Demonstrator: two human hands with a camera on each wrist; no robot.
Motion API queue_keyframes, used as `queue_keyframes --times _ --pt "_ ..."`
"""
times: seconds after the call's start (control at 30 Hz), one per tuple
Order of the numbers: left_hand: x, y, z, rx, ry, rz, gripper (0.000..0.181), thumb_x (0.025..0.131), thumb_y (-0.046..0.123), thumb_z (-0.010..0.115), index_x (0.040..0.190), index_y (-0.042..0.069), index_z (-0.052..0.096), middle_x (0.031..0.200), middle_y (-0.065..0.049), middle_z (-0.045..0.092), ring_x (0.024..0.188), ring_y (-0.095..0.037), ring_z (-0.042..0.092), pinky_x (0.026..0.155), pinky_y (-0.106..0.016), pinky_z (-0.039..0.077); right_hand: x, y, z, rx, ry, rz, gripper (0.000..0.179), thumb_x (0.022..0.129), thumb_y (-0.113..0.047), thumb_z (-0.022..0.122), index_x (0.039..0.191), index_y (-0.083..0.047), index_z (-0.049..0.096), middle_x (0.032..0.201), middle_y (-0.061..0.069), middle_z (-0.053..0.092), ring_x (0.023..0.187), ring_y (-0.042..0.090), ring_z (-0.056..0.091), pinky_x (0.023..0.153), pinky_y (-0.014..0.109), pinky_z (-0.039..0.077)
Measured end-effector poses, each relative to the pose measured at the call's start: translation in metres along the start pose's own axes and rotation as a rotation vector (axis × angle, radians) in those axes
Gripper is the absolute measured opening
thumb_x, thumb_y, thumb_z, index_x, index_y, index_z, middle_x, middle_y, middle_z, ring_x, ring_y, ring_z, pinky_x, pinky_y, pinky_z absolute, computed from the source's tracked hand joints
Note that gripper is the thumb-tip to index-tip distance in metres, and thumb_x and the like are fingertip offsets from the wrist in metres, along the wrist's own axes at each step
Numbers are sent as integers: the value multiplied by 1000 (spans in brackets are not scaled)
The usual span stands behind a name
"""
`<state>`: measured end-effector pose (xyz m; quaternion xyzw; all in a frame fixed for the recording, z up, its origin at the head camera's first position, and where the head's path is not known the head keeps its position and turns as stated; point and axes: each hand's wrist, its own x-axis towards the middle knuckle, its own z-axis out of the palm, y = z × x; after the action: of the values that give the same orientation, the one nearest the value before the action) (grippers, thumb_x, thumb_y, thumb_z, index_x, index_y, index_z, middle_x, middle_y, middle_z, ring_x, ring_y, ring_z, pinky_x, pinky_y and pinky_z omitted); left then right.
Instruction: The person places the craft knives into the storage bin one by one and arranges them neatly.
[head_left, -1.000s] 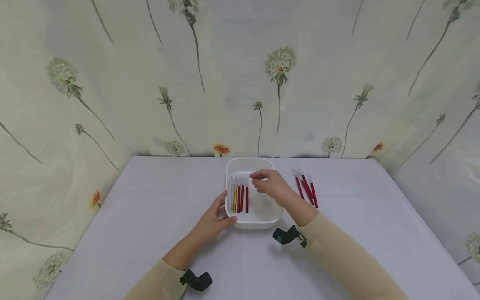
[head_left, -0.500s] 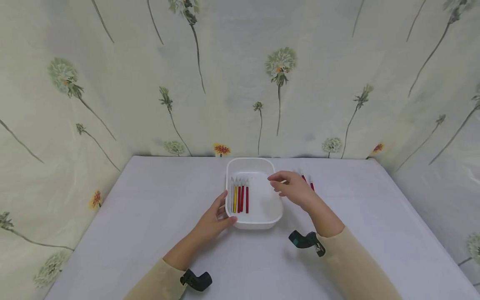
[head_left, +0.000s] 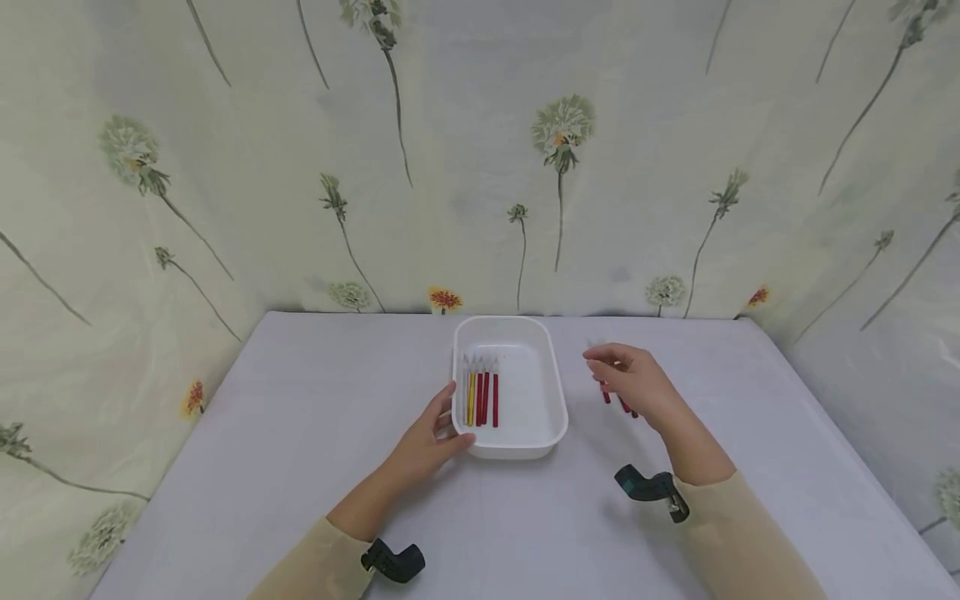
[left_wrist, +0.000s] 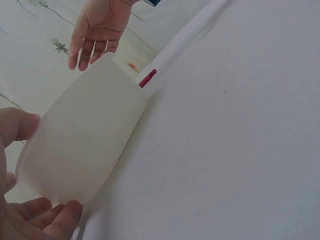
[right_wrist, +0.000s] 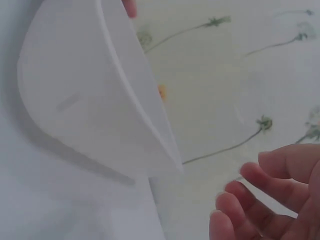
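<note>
My left hand (head_left: 426,440) holds the near-left corner of a white plastic tray (head_left: 522,451), thumb at the front rim and fingers along the side. Inside the tray's left part lie slim pen-like sticks with pale tips: a yellow stick (head_left: 470,400), several red sticks (head_left: 495,402) and a whitish one at the left edge. To the tray's right, my right hand (head_left: 636,382) hovers over loose red sticks (head_left: 606,396), partly covering them. Its fingers are loosely bent and nothing shows between them in the right wrist view. One red stick end (left_wrist: 148,78) shows beyond the tray in the left wrist view.
A white cloth covers the table (head_left: 315,392). A curtain (head_left: 465,167) printed with dandelions stands behind and at both sides. Small black cameras (head_left: 393,562) are strapped to both wrists.
My right hand has moved right, from above the tray to above the loose red sticks. The left hand, the tray and the sticks inside it have stayed put.
</note>
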<state>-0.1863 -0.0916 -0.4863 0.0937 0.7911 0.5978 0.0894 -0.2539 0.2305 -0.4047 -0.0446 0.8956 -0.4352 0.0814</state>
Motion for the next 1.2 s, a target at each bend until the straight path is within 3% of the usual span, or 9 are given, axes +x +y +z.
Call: queue_keyframes --times 0.13,0.27,0.47,0.6,0.73,0.83,1.2 --pt "0 1 0 4 5 -11 82 84 25 68 148 28 16 147 -7 31 129 -25 40 96 -39 44 1 12 -7 4 32 -5 40 92 -38 53 124 -14 55 121 14 55 101 34 58 77 41 54" --pt "0 1 0 17 10 -20 83 83 25 68 147 29 16 147 -7 31 128 -24 40 96 -39 44 3 24 -13 19 49 -3 41 93 -34 52 125 -9 54 122 17 54 102 34 58 85 45 50" --pt "1 1 0 13 5 -14 83 83 25 69 148 28 16 147 -7 31 129 -24 40 96 -40 43 7 37 -21 47 70 25 40 95 -31 50 126 -6 52 124 19 52 104 37 55 88 48 48" --pt "-3 10 -1 9 -6 -5 82 84 23 68 148 23 16 147 -12 31 129 -28 39 96 -41 43 11 50 -24 42 74 54 41 96 -27 48 128 -1 49 125 21 50 109 35 51 89 46 48" --pt "-3 10 -1 11 -4 -13 82 84 22 67 148 24 16 147 -11 30 129 -28 38 97 -41 42 18 63 -24 20 71 81 39 96 -25 47 127 -1 50 125 20 50 108 33 51 86 42 51" --pt "1 2 0 8 2 -13 83 83 24 68 148 27 16 147 -9 30 129 -25 39 97 -40 43 22 70 -23 10 70 94 38 96 -22 49 127 -1 50 124 21 51 107 32 52 85 40 51" --pt "1 0 -1 13 4 -10 84 82 27 69 148 26 16 147 -8 31 129 -25 39 96 -40 43 38 89 -22 -42 55 138 33 95 -18 51 124 -3 53 121 20 50 92 26 55 74 33 51"
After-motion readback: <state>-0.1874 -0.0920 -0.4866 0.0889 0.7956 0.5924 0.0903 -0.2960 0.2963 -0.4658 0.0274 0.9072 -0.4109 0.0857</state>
